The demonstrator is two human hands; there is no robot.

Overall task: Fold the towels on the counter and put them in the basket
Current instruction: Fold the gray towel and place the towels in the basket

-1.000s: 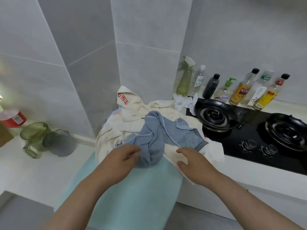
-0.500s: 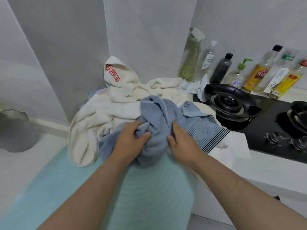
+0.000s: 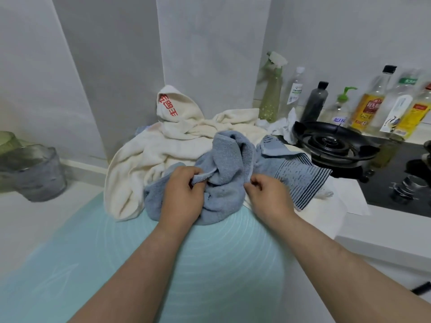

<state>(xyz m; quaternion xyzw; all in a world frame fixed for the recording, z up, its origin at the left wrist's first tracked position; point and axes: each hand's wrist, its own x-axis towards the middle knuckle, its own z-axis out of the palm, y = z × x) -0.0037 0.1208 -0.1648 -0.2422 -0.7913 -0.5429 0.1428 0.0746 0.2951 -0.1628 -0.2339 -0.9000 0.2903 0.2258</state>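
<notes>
Left hand [image 3: 184,194], right hand [image 3: 268,195] on blue towel [image 3: 225,157]

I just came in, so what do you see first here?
The left hand and right hand both pinch a crumpled blue towel in the middle, at the far edge of the teal mat. Behind it sprawls a cream towel with red lettering; bottles line the wall on the right, behind a black burner.

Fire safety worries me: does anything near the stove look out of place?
Yes. A crumpled white wad lies right at the rim of the gas burner, and the striped end of the blue towel, gripped by the left hand and right hand, lies close beside it. No flame shows.
</notes>
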